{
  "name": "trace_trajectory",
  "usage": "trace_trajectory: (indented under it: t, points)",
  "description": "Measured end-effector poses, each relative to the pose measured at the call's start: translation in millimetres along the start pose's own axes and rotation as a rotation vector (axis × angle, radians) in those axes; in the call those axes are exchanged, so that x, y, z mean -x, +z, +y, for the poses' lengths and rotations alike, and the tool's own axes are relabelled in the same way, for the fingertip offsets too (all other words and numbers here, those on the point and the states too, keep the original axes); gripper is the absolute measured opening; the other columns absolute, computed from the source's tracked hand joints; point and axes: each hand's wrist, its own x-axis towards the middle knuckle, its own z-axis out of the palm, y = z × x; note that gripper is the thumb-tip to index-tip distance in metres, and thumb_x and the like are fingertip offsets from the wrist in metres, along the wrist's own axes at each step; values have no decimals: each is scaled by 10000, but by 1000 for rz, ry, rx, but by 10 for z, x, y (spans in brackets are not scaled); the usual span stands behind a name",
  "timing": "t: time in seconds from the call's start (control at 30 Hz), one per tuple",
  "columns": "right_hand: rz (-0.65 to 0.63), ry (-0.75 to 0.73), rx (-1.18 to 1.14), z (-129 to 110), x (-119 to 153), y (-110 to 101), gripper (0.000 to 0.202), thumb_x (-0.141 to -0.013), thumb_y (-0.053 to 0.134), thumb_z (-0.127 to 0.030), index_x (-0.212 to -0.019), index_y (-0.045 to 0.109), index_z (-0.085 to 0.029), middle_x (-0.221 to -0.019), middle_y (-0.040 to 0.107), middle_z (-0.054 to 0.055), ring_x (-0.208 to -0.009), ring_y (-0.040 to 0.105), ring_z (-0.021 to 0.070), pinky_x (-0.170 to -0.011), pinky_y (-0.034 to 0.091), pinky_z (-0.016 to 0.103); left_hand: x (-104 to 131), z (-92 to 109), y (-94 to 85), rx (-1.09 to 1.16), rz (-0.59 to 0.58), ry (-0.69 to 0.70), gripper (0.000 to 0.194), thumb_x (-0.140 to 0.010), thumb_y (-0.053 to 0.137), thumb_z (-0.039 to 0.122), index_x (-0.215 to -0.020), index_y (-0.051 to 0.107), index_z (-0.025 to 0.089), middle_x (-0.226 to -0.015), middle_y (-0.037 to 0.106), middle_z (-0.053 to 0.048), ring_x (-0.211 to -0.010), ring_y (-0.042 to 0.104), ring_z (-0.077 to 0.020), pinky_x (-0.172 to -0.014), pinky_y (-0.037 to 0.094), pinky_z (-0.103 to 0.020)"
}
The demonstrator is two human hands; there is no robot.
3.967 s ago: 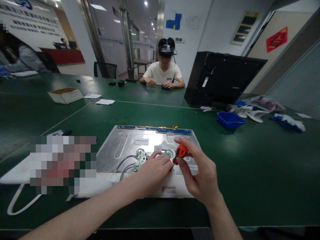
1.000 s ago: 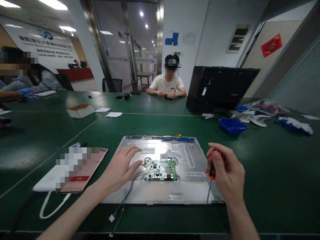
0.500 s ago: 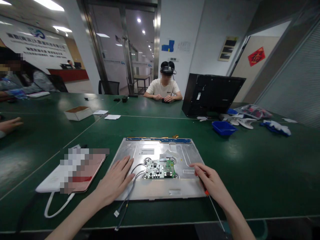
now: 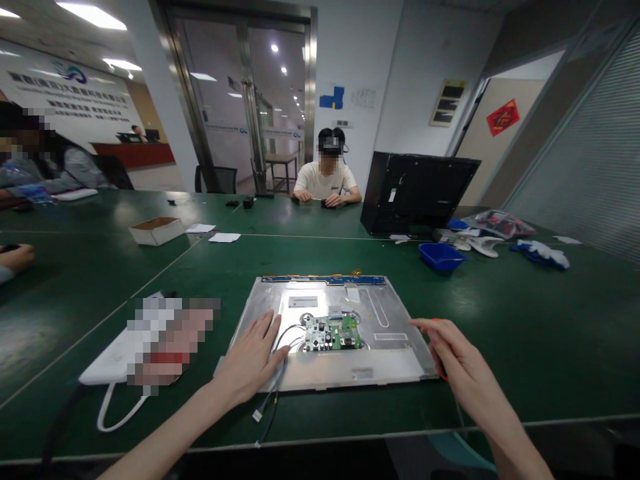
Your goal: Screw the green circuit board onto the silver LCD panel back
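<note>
A silver metal display panel (image 4: 320, 373) lies flat on the green table, with a green circuit board (image 4: 333, 333) at its middle and a blue strip board (image 4: 325, 281) along its far edge. My left hand (image 4: 255, 350) rests with fingers spread on the panel's left part, beside dark cables (image 4: 274, 393) that hang over the near edge. At the panel's right edge, my right hand (image 4: 453, 347) is closed around a screwdriver with a red handle (image 4: 442, 371). Its shaft points down toward the table edge and shows only faintly.
A white device (image 4: 113, 350) with a looped cable lies left of the panel. Farther back stand an open box (image 4: 157, 231), a blue tray (image 4: 441, 256), gloves (image 4: 543, 254) and a black monitor (image 4: 420, 193). A person (image 4: 327, 180) sits opposite; others are at the left.
My right hand has moved right with the screwdriver, off the panel's surface to its edge. The clear film over the circuit board is no longer seen. The panel appears shifted and slightly turned.
</note>
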Motion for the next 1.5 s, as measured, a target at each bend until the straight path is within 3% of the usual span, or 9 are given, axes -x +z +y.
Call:
trace_trajectory:
  t: [0.13,0.33,0.57,0.67,0.83,1.03,1.2,1.5]
  points:
    - [90,-29,371,28,-93,37,365,-969,389,-476,-1105,679,-300,-974,584,42,-819,612,194,-664,477,306,-122,180,17,-5,-33,-8,710,-994,277,576,-1484,353,69,-1543,307,-210,-1435,296,-321,-1155,286,-491]
    - [-216,117,726,245,-388,328,444,-974,333,-510,-1060,699,-275,-1043,616,75,-888,652,239,-669,471,327,-355,517,55,37,-56,39,759,-985,246,600,-1474,353,29,-1548,279,-225,-1446,258,-339,-1165,262,-479]
    - [-204,298,893,535,-730,420,691,-966,146,-608,-1046,679,-175,-1093,600,176,-877,674,311,-755,477,429,-611,884,160,76,-39,74,814,-976,198,632,-1473,337,3,-1544,270,-248,-1452,225,-361,-1164,242,-502]
    - [-185,302,910,659,-808,385,694,-955,162,-632,-994,684,-177,-1080,593,176,-879,674,328,-741,474,431,-689,1024,200,108,-41,77,829,-971,191,643,-1478,332,3,-1554,247,-245,-1460,197,-363,-1177,209,-503]
    - [-186,291,914,862,-873,290,628,-950,233,-642,-907,677,-200,-1025,601,128,-847,669,269,-723,472,376,-798,1200,285,162,-45,88,857,-962,171,660,-1490,312,0,-1563,240,-233,-1467,166,-375,-1188,180,-508]
    - [-201,268,953,1101,-923,143,488,-985,281,-528,-1028,664,-227,-1088,599,117,-907,662,259,-714,471,350,-931,1379,410,216,11,102,865,-949,180,683,-1488,328,22,-1557,263,-231,-1465,178,-371,-1179,197,-534]
    - [-223,233,1010,1259,-936,-34,416,-999,293,-404,-1121,641,-213,-1111,610,138,-926,660,274,-734,478,370,-1019,1560,416,255,8,107,855,-948,204,676,-1479,343,20,-1546,282,-241,-1451,211,-388,-1165,205,-565]
    - [-115,271,1111,1473,-976,-308,409,-986,310,-414,-1065,648,-197,-1075,628,152,-833,671,266,-693,471,370,-1209,1836,405,297,-37,111,880,-939,202,682,-1479,329,-1,-1560,254,-233,-1458,178,-392,-1182,176,-543]
